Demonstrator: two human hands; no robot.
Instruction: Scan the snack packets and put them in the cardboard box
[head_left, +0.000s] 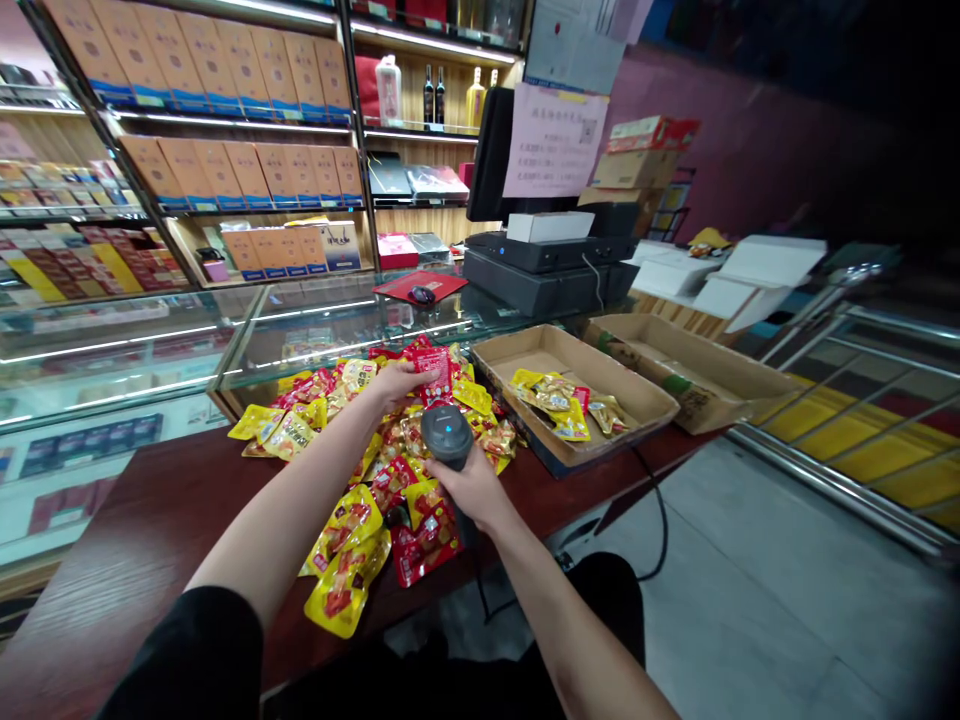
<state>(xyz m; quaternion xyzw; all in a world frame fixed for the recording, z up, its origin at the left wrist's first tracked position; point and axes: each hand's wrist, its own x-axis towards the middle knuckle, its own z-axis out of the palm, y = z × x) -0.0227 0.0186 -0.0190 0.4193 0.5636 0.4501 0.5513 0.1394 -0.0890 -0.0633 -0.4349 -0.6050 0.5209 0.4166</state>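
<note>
Between the fingers of my left hand is a red snack packet, its printed side turned up toward me. My right hand wraps round the handle of a dark grey barcode scanner. A small blue light shows on the scanner's head, which is just below the red packet. Beneath both hands spreads a loose heap of yellow and red snack packets on the dark wooden table. A shallow cardboard box to the right holds several more packets.
Behind the box stands another cardboard tray. A monitor and black cash drawer sit on the glass counter, near a mouse. Metal railing runs along the right. A cable hangs by the table edge.
</note>
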